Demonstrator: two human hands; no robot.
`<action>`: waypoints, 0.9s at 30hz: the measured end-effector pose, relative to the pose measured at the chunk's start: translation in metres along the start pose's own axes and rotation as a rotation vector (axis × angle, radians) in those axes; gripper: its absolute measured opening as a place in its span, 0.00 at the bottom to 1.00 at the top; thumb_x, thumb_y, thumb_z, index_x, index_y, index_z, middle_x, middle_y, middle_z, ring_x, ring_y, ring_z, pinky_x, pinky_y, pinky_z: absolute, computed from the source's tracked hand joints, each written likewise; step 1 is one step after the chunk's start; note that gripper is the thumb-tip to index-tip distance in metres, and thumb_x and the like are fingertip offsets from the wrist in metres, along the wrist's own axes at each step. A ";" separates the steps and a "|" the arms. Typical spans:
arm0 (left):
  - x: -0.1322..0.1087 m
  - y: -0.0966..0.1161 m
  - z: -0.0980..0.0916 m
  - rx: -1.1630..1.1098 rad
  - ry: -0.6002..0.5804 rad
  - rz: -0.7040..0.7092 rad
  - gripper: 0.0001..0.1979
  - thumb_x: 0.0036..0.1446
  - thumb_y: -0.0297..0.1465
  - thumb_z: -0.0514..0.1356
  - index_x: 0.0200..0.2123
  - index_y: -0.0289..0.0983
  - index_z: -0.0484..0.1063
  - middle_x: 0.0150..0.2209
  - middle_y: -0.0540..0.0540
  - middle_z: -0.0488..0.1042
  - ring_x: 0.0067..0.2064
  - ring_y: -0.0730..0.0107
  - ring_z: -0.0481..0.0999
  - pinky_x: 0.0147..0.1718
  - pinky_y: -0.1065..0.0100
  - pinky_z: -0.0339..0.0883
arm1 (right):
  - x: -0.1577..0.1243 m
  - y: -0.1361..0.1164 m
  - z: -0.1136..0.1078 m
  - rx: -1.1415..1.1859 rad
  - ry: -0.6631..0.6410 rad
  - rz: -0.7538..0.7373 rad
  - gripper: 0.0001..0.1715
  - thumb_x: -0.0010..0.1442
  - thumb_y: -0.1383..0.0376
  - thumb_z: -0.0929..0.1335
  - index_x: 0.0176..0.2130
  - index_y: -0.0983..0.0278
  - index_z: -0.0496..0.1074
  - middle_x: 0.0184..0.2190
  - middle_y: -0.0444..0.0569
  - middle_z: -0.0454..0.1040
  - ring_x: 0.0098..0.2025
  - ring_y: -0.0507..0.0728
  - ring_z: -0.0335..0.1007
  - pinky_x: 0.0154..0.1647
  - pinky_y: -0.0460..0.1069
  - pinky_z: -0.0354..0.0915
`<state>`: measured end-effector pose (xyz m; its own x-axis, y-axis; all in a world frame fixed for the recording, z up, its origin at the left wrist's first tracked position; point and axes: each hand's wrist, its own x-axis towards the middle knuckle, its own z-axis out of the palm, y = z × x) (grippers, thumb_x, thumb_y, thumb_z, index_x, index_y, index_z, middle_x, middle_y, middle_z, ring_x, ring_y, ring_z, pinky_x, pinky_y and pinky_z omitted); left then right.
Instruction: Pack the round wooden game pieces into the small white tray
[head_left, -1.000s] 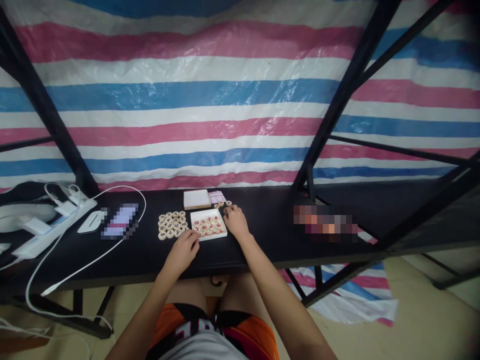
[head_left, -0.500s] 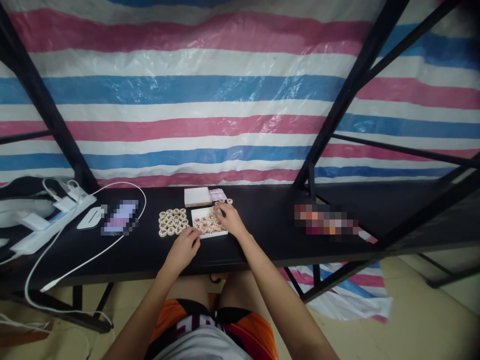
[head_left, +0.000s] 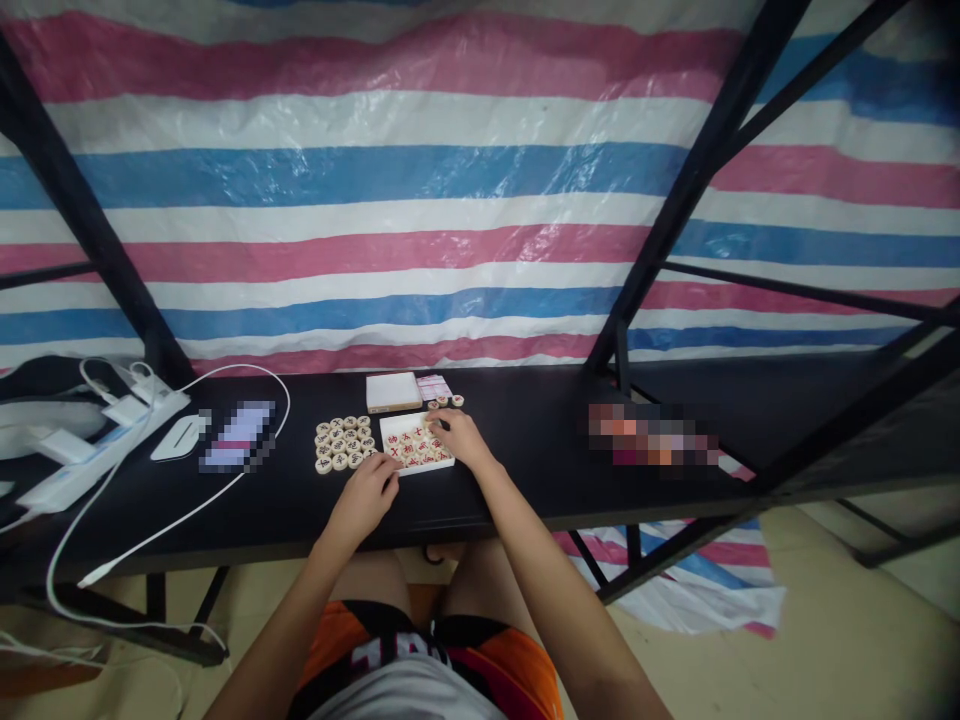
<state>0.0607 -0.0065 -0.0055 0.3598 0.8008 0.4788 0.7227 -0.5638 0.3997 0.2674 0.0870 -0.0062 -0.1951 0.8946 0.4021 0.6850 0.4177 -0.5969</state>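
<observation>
A shallow white box (head_left: 433, 467) holds several xiangqi pieces with red characters (head_left: 409, 449), laid in rows. My left hand (head_left: 369, 490) has its fingers curled at the box's near left corner, gripping its edge. Over the box's far right part is my right hand (head_left: 459, 440), thumb and fingers pinched on a xiangqi piece (head_left: 430, 419) that is mostly hidden. Left of the box, several pieces with dark characters (head_left: 344, 443) lie in a block of rows. Behind the right hand, a few loose pieces (head_left: 457, 400) lie on the black tabletop (head_left: 525, 470).
An open box half (head_left: 393, 391) and a pinkish printed paper (head_left: 433, 387) lie behind the white box. To the left are a blurred phone (head_left: 240, 436), a white device (head_left: 178, 438), a power strip (head_left: 105, 450) and a cable. A blurred item (head_left: 645, 437) lies right, near black frame bars.
My right hand has shifted very slightly at the box's far right part. The left hand stays at the near left corner. The whole view has moved a little.
</observation>
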 end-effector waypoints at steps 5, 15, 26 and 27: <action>0.001 0.000 0.000 0.001 -0.010 0.010 0.11 0.59 0.25 0.51 0.39 0.36 0.72 0.39 0.44 0.71 0.42 0.65 0.72 0.47 0.62 0.67 | -0.002 -0.001 -0.003 0.007 0.001 -0.050 0.10 0.57 0.68 0.67 0.39 0.61 0.77 0.47 0.48 0.74 0.52 0.54 0.67 0.56 0.49 0.59; 0.001 0.001 -0.001 0.012 0.008 0.007 0.10 0.59 0.25 0.51 0.38 0.36 0.72 0.39 0.43 0.72 0.43 0.65 0.72 0.47 0.61 0.67 | -0.001 -0.002 -0.006 -0.055 0.014 -0.072 0.12 0.56 0.73 0.65 0.36 0.61 0.77 0.39 0.47 0.76 0.46 0.54 0.69 0.51 0.48 0.60; 0.000 -0.001 0.001 -0.003 0.010 0.008 0.11 0.59 0.26 0.51 0.38 0.37 0.72 0.40 0.44 0.72 0.43 0.65 0.72 0.47 0.61 0.67 | -0.006 -0.012 -0.014 -0.100 -0.009 -0.135 0.09 0.59 0.67 0.65 0.36 0.63 0.75 0.38 0.49 0.75 0.43 0.54 0.66 0.50 0.49 0.58; 0.000 -0.001 0.001 -0.002 0.007 0.006 0.11 0.59 0.26 0.51 0.38 0.37 0.72 0.40 0.44 0.72 0.43 0.65 0.72 0.47 0.61 0.67 | -0.006 -0.012 -0.014 -0.100 -0.015 -0.130 0.08 0.58 0.67 0.65 0.36 0.63 0.75 0.38 0.48 0.75 0.44 0.54 0.66 0.49 0.49 0.58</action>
<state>0.0605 -0.0055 -0.0071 0.3594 0.7961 0.4869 0.7196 -0.5686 0.3985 0.2697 0.0745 0.0081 -0.2967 0.8365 0.4606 0.7194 0.5130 -0.4683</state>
